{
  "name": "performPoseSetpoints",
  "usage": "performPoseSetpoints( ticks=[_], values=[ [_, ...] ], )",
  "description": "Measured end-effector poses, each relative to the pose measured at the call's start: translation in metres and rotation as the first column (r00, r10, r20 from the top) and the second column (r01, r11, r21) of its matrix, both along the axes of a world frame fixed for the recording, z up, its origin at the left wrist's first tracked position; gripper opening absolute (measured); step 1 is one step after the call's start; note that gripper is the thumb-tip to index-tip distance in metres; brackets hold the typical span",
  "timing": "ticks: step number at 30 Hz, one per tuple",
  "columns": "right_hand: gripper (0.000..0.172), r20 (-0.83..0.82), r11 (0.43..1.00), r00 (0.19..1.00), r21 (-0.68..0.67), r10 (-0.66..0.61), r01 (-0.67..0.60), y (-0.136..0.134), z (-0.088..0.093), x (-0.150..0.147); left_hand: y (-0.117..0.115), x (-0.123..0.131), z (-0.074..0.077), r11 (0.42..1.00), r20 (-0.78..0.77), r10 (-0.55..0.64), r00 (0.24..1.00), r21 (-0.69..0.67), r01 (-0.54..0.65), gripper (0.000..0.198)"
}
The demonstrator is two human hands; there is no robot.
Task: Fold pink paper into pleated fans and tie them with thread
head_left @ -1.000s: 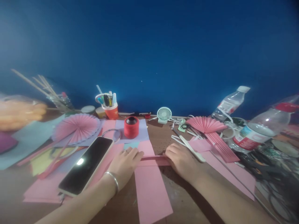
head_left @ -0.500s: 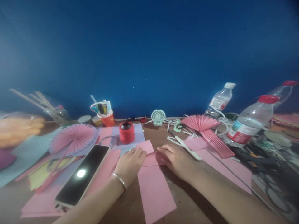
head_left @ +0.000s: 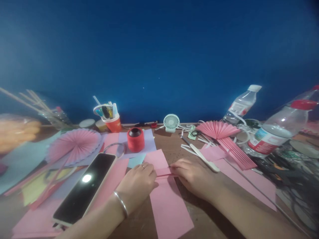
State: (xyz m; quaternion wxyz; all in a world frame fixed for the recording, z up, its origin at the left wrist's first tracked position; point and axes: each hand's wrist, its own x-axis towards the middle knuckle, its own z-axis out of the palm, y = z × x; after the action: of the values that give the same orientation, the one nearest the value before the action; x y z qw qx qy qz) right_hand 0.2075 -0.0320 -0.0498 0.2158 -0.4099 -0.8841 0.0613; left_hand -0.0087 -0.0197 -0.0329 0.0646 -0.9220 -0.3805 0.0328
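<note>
A long strip of pink paper (head_left: 169,209) lies on the table in front of me, with a narrow raised fold across it. My left hand (head_left: 141,179), with a ring and a silver bangle, is closed on the left end of that fold. At its right end, the fingers of my right hand (head_left: 193,174) pinch the paper. The fingertips are partly hidden by the hands. Just beyond stands a spool of red thread (head_left: 136,141). A white-handled knife (head_left: 204,158) lies to the right of my right hand.
A phone (head_left: 86,189) rests on pink sheets at left, near a pleated paper rosette (head_left: 74,144). A cup of tools (head_left: 113,122) and a small fan (head_left: 171,122) stand at the back. On the right are a pleated pink fan (head_left: 218,129), water bottles (head_left: 271,136) and cables.
The crosswise fold now shows more clearly between my hands, its raised edge visible. Both hands remain on the paper. The camera view has shifted slightly.
</note>
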Motion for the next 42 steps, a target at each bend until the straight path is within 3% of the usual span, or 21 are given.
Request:
performPoseSetpoints(
  ticks=[4,13,19,27,40,42],
  values=[
    [0.021,0.01,0.999,1.0,-0.034,0.008,-0.007,-0.003,0.002,0.0,0.001,-0.001,0.001,0.997,-0.062,0.017,0.998,-0.077,-0.022,0.012],
    [0.021,0.026,0.998,0.999,-0.061,0.028,-0.026,-0.005,0.006,-0.003,-0.001,-0.005,-0.007,0.997,-0.078,-0.04,0.996,-0.075,0.034,0.028],
    [0.022,-0.005,0.993,0.999,-0.114,0.036,-0.036,-0.003,0.003,-0.001,-0.005,-0.002,-0.007,0.998,-0.07,-0.068,0.995,-0.015,0.067,0.025],
    [0.021,-0.054,0.979,0.99,-0.152,0.131,-0.138,0.007,-0.005,0.004,-0.007,-0.001,-0.007,0.997,-0.102,-0.07,0.992,-0.018,0.068,0.019],
    [0.025,-0.047,0.954,0.985,-0.246,0.165,-0.172,0.011,0.007,0.01,-0.003,-0.002,-0.003,0.998,-0.129,-0.05,0.99,-0.036,0.046,0.016],
    [0.024,-0.064,0.949,0.986,-0.268,0.155,-0.167,0.011,0.008,0.012,-0.003,-0.003,-0.002,0.998,-0.127,-0.056,0.99,-0.023,0.054,0.024]
  ],
)
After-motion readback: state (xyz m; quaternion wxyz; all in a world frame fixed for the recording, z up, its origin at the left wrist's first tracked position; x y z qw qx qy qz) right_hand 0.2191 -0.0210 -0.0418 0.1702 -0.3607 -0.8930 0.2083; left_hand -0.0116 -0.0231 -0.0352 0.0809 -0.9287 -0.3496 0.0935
